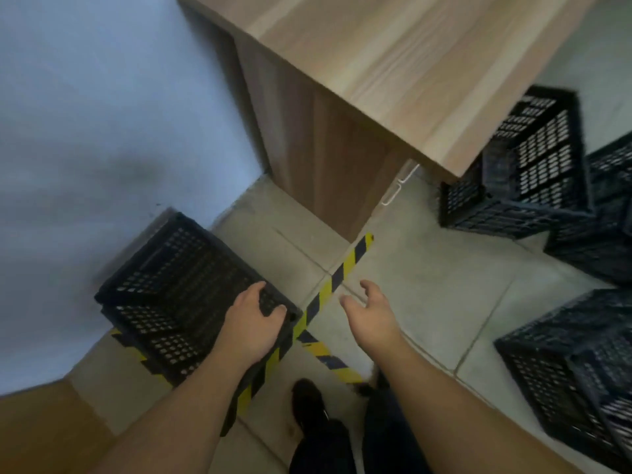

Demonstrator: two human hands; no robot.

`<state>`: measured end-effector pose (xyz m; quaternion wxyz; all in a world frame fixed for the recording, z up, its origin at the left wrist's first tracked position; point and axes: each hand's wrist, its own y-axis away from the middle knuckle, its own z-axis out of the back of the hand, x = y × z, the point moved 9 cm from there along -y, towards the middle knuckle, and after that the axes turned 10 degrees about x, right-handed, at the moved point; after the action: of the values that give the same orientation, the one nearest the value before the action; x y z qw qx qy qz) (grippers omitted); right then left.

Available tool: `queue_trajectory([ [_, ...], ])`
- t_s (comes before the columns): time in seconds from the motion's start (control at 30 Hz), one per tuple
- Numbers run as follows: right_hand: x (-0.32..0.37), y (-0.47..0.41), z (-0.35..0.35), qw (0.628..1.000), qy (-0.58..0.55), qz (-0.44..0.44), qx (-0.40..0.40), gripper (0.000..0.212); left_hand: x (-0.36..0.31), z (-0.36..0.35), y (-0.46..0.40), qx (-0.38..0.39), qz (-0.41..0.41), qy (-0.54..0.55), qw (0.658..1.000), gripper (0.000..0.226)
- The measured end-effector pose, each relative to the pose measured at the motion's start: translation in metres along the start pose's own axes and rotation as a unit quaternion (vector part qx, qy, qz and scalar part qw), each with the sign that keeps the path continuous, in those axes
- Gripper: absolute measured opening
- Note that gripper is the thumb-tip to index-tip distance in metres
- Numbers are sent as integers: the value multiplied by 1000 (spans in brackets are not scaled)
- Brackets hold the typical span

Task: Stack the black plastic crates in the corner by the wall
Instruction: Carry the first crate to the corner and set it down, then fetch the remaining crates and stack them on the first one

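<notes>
Crate down in the corner, left hand on the rim!

The black perforated plastic crate [178,295] sits on the tiled floor [427,295] against the pale wall [102,114], open side up, long axis roughly along the wall. Left hand [253,323] clasps its near rim, likely steadying it. Right hand [369,313] hangs empty, fingers spread, probably freed for the loose black crates [533,172] by the wooden cabinet [342,97].

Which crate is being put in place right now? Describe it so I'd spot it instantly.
Find the pale wall left of the wooden table. At its foot a black crate sits by striped floor tape. Only this crate has a hand, the left hand, on it.
</notes>
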<state>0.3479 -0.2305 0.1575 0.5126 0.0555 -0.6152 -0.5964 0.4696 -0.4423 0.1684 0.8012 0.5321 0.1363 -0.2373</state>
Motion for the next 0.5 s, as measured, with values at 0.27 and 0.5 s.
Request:
queue_trajectory([
  [0.27,-107,37,164,987,-100,-55,-109,66,-125,-134,8,90,-42,-116,988,71],
  [0.5,-231,87,290,965,-178,-92,-167,64,-222,-278,22,137,-78,-219,963,76],
])
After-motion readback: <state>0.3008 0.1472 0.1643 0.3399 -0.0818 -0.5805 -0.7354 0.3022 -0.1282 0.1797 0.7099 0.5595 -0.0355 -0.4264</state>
